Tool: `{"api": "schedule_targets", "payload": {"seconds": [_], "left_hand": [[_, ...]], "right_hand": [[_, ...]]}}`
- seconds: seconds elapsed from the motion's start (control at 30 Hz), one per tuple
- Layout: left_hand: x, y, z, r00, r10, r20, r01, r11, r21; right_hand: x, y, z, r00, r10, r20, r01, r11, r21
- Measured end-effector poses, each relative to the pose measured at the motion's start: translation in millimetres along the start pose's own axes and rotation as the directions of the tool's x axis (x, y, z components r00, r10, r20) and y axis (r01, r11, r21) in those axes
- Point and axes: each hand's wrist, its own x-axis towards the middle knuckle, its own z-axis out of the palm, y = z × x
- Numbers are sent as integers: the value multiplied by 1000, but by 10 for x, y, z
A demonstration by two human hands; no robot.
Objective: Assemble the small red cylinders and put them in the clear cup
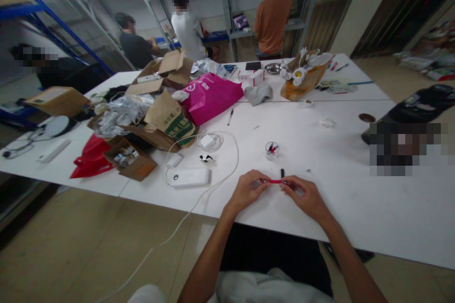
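Observation:
A thin red pen-like stick (274,181) is held level between my two hands, low over the white table. My left hand (249,189) pinches its left end, and my right hand (303,192) pinches its right end. Just beyond the stick lies a small black piece (282,173). Farther back is a small clear round container (272,150) with red and black pieces inside. The fingertips partly hide both ends of the stick.
A white power bank (189,177) with a coiled white cable lies to the left. Behind it are a magenta bag (212,97), a brown bag (170,116) and open boxes. At the right, a person (408,137) leans over the table (355,175). Several people are at the back.

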Motion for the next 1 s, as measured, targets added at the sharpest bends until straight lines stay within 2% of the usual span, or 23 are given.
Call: {"api": "schedule_targets", "payload": {"seconds": [0.17, 0.37, 0.57, 0.73, 0.93, 1.0], "left_hand": [[-2, -1, -2, 1000, 10, 2, -10, 1000, 4], [-3, -6, -1, 1000, 5, 0, -5, 1000, 8], [-5, -15, 0, 1000, 15, 1, -15, 1000, 2], [-3, -7, 3, 1000, 10, -8, -10, 1000, -3], [-8, -16, 8, 1000, 8, -4, -8, 1000, -6], [-9, -12, 8, 1000, 8, -7, -8, 1000, -6]], "right_hand": [[0, -5, -10, 998, 9, 55, -10, 1000, 12], [-6, -18, 1, 1000, 14, -15, -14, 1000, 1], [-8, 7, 3, 999, 23, 48, -25, 999, 27], [-11, -10, -2, 1000, 16, -4, -16, 1000, 14], [-7, -19, -5, 998, 38, 47, -40, 999, 29], [-8, -14, -3, 999, 39, 22, -40, 999, 37]]}}
